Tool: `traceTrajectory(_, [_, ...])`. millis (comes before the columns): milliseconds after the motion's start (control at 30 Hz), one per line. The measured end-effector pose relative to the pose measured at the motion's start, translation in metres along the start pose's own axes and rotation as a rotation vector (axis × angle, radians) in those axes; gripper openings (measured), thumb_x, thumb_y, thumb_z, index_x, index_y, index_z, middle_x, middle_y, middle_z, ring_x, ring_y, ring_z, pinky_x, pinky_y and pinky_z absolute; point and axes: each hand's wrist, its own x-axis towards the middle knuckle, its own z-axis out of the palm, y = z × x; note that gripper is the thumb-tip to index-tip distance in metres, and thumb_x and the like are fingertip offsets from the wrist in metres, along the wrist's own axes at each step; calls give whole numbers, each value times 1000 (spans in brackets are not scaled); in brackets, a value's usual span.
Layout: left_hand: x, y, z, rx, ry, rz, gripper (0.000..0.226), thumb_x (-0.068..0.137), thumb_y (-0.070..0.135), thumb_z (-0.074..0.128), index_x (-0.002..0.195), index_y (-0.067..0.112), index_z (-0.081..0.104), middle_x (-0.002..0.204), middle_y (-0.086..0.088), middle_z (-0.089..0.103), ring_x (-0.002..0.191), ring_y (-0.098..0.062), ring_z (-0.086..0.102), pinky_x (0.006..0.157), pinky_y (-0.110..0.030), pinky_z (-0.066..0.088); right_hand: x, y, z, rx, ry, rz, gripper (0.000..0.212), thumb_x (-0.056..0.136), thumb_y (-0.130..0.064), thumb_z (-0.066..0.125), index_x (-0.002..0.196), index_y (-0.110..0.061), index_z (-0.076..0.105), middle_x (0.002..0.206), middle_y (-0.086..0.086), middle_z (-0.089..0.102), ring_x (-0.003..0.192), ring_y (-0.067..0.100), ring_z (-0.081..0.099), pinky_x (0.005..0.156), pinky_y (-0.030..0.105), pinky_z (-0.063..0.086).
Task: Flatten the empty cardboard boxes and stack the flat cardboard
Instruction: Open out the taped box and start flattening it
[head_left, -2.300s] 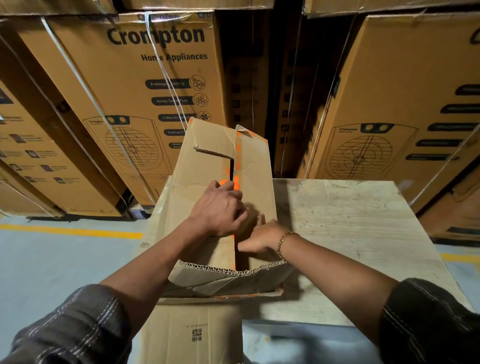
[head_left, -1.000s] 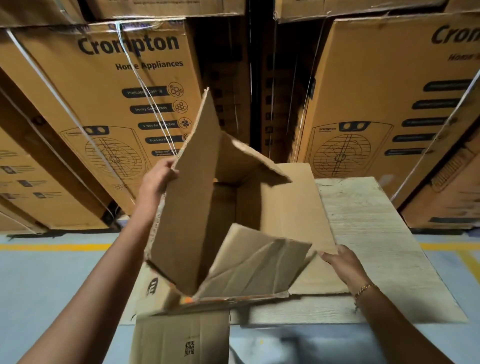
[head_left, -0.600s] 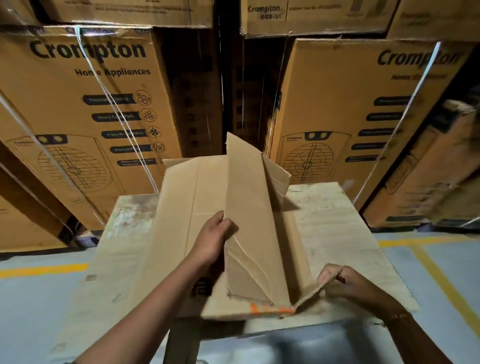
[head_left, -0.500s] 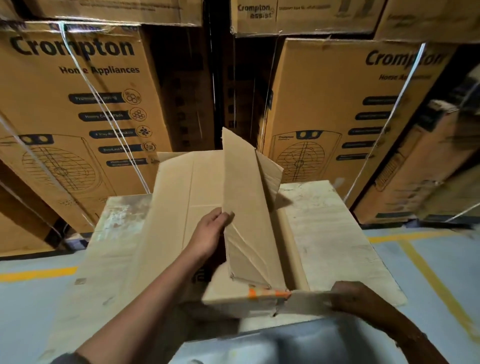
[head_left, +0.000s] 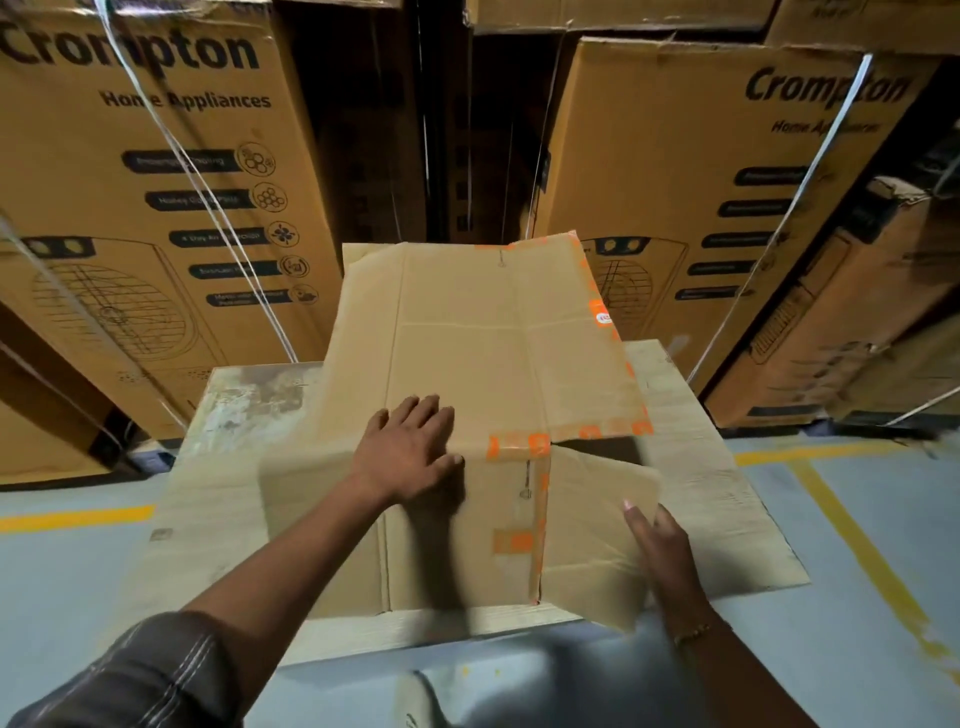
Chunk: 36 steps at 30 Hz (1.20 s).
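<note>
A: How far along?
B: The right hand (head_left: 657, 540) is touching a loose flap (head_left: 597, 519), grip unclear. The left hand (head_left: 410, 447) is pressing open-palmed on the cardboard box (head_left: 493, 353), lying nearly flat on the wooden surface (head_left: 244, 405). Stacking seems to be waiting.
A: Beyond?
B: Printed cartons (head_left: 156, 208) are lining the aisle.

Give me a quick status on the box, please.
Left hand flat, pressing box down. Right hand at right flap, grip unclear. Box flattened on table.

The flap (head_left: 597, 525) at the near right corner of the table (head_left: 727, 499) is showing blurred; it is hiding the fingers of the right hand (head_left: 662, 540).
</note>
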Motion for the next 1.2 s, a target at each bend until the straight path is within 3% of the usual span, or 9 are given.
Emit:
traceTrajectory(300, [-17,-104,63,62,94,-263,75,92,69,43,154,28,28,147,-7,45,143,-28,34,121,-57,14,39,10,49,-44,13,79,18,100,-37,61,105,-21,65,92,-11,68,85,7,62,80,30,48])
traceTrajectory(433, [-13,-129,85,-73,103,-431,100,87,71,52,161,26,1,168,-11,6,155,-33,0,118,-62,1,57,17,63,-113,-10,139,24,97,-38,64,106,-16,62,93,-3,64,89,22,61,83,37,48])
traceTrajectory(500, [-15,-140,100,-244,59,-590,110,85,70,58,160,24,-7,169,-11,0,154,-36,3,117,-65,12,69,24,69,-143,-27,205,31,92,-37,70,107,-10,65,98,6,68,88,24,65,76,36,52])
traceTrajectory(567, [-16,-158,124,-442,-63,-779,104,82,68,66,156,20,11,161,-18,23,145,-43,27,111,-66,27,87,48,73,-205,-103,276,44,82,-46,74,106,-10,69,96,11,73,80,22,67,67,31,51])
traceTrajectory(667, [-19,-182,157,-652,-217,-859,63,82,63,71,120,21,42,125,-22,55,112,-43,55,97,-61,47,102,67,86,-258,-149,403,60,73,-52,76,112,-7,70,92,10,75,79,25,68,69,33,52])
traceTrajectory(767, [-13,-189,168,-716,-256,-902,63,85,60,69,124,16,47,123,-24,52,118,-46,51,100,-58,47,104,73,98,-205,-156,545,34,89,-33,71,109,-5,66,93,12,71,80,28,67,70,35,55])
traceTrajectory(867, [-1,-192,168,-759,-236,-1046,79,88,64,63,141,9,43,137,-25,44,130,-47,41,105,-57,42,105,90,111,-201,-74,614,68,70,-58,75,115,-8,63,107,11,70,93,31,67,84,43,57])
traceTrajectory(1000, [2,-192,172,-967,-131,-1138,84,89,65,61,142,1,47,144,-24,50,127,-45,50,95,-45,43,95,78,124,-142,48,642,49,89,-34,74,123,-8,51,114,9,59,98,27,54,83,35,43])
traceTrajectory(1200, [-8,-176,163,-868,0,-1102,83,89,72,54,135,4,54,136,-22,59,124,-42,54,102,-49,42,90,76,125,-271,120,572,52,93,-49,61,117,-3,68,117,15,68,97,31,58,82,35,42])
